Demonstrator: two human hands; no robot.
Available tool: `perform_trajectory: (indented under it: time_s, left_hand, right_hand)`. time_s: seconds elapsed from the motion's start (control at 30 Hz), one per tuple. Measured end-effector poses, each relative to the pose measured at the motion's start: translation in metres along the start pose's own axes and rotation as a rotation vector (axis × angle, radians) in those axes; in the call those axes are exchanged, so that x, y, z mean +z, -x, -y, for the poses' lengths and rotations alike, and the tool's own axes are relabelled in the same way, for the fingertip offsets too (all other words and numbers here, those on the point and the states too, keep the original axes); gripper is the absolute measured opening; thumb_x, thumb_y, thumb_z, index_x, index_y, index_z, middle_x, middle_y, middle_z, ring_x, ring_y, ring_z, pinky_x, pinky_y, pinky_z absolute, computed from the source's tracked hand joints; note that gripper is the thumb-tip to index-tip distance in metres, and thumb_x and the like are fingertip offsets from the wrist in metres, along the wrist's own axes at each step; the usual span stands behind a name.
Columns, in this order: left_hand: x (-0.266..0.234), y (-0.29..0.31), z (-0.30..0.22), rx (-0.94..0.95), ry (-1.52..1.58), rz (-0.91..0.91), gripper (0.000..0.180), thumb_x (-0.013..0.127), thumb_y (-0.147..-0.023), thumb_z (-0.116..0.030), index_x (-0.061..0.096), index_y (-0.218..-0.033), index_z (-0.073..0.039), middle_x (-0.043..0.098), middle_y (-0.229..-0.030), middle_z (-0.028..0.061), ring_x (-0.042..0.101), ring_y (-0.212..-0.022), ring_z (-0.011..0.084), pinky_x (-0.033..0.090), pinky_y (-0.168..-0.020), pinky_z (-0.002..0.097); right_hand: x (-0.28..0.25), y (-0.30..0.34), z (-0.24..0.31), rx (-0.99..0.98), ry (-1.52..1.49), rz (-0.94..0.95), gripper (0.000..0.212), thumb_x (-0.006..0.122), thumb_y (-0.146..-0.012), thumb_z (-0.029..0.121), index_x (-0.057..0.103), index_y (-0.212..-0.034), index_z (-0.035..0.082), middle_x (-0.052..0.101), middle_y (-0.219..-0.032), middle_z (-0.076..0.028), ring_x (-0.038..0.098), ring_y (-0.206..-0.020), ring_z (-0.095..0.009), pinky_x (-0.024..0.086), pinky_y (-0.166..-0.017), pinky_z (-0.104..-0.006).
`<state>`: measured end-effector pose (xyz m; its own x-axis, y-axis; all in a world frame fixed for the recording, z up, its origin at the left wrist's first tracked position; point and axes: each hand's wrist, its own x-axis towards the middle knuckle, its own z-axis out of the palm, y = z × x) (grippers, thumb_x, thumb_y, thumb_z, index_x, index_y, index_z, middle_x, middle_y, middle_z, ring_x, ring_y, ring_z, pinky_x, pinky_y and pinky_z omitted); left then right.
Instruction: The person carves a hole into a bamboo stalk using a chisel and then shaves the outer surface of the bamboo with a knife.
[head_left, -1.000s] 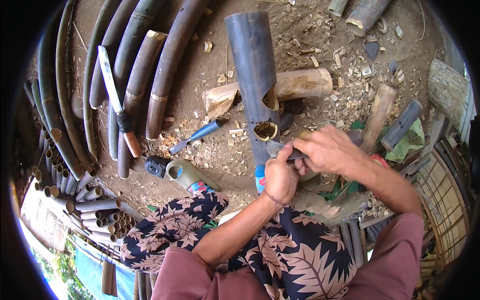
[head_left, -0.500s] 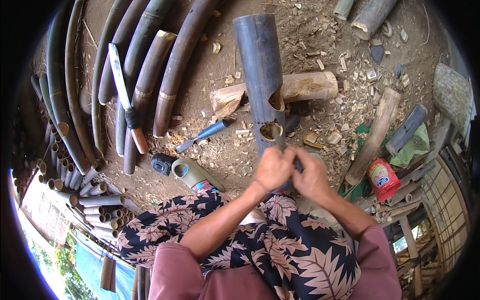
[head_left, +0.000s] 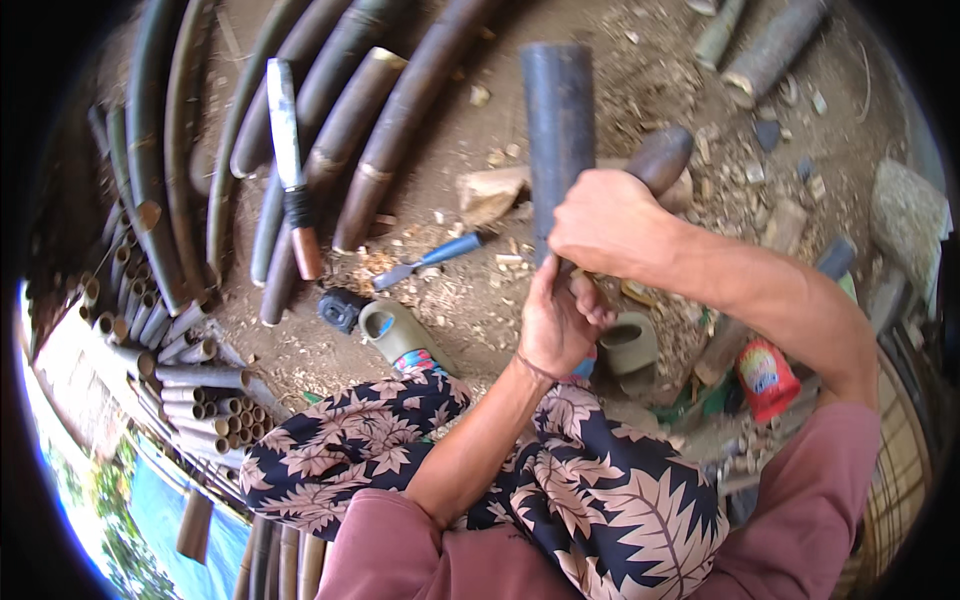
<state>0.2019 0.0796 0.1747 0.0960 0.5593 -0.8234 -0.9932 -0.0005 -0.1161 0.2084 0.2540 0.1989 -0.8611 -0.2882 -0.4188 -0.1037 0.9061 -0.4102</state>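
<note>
A thick dark bamboo tube points away from me, its near part covered by my hands. My right hand is closed in a fist across the tube, and a dark brown, round-ended wooden club sticks out beyond it. Just below, my left hand has its fingers curled by the tube's near part; what they grip is hidden. Under the tube lies a split pale log. A blue-handled chisel rests on the dirt to the left.
Long bamboo poles lie at the far left, with a large knife on top. Cut tubes are stacked nearer. A black tape measure sits beside my green clog. A red packet stands at right among wood chips.
My hands have parted from their joint grip. The right has moved up and over the tube with the club; the left has turned, its curled fingers showing. The whole view has shifted slightly.
</note>
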Motion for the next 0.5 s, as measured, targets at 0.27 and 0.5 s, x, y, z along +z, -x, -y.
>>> perform_trajectory:
  time_s: [0.27, 0.5]
  left_hand:
    - [-0.080, 0.020, -0.132, 0.978, -1.873, -0.571, 0.034, 0.068, -0.084, -0.016, 0.062, -0.111, 0.003, 0.063, -0.103, 0.0221, 0.061, -0.098, 0.0342, 0.049, -0.090, 0.0441]
    - [-0.043, 0.017, -0.238, 1.454, -2.009, -1.224, 0.068, 0.070, -0.072, -0.015, 0.043, -0.133, -0.001, 0.043, -0.135, 0.0196, 0.041, -0.128, 0.0375, 0.035, -0.108, 0.0474]
  right_hand:
    - [0.059, 0.121, 0.024, 0.435, -0.864, 0.041, 0.024, 0.065, -0.080, 0.022, 0.068, -0.102, 0.013, 0.067, -0.076, -0.015, 0.065, -0.071, -0.037, 0.050, -0.064, -0.0469]
    - [0.236, 0.169, 0.072, 1.193, -0.483, -0.742, 0.065, 0.063, -0.083, 0.006, 0.036, -0.140, -0.004, 0.052, -0.122, -0.028, 0.052, -0.113, -0.043, 0.042, -0.098, -0.0450]
